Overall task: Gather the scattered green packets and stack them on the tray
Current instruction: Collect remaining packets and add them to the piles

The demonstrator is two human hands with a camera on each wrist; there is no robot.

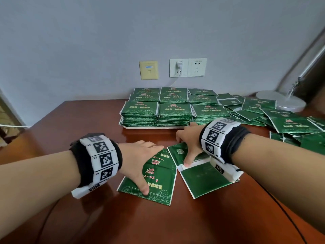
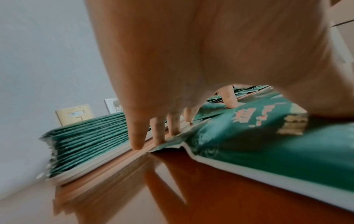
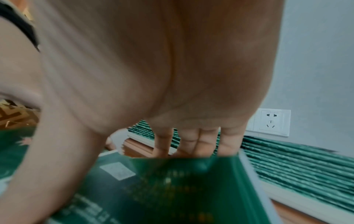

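A white tray [image 1: 151, 128] at the back of the table carries neat stacks of green packets [image 1: 174, 110]. Close to me, my left hand [image 1: 149, 166] lies spread on a loose green packet [image 1: 158, 184], fingers straight and pressing; in the left wrist view its fingertips [image 2: 137, 142] reach that packet's [image 2: 249, 144] far edge. My right hand [image 1: 183, 149] arches over overlapping packets [image 1: 202, 180] to the right, thumb on a white edge. In the right wrist view its fingers [image 3: 206, 141] pass behind the raised far edge of a packet [image 3: 182, 189], gripping it.
Several more green packets [image 1: 290, 120] lie scattered at the right, up to a white lamp base [image 1: 290, 103]. Wall sockets [image 1: 188, 67] sit behind the tray. A dark cable [image 1: 290, 219] crosses the brown table [image 1: 88, 120] at the lower right.
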